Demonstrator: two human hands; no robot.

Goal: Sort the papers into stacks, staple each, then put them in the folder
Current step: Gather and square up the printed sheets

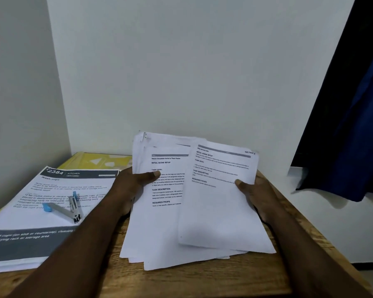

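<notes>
A loose bundle of white printed papers [159, 229] is lifted at its far end over the wooden table [202, 278]. My left hand [131, 183] grips the bundle's left edge, thumb on top. My right hand [254, 194] holds the top sheet [220, 203], thumb on its face, shifted to the right of the bundle. A second stack [41, 214] with a dark header lies on the left. A silver stapler with blue ends [67, 208] lies swung open on it. A yellow folder [99, 161] lies beneath that stack, at the back.
White walls close in behind and to the left. A dark blue cloth [349, 125] hangs at the right, past the table's edge. The table's right edge runs diagonally beside my right forearm.
</notes>
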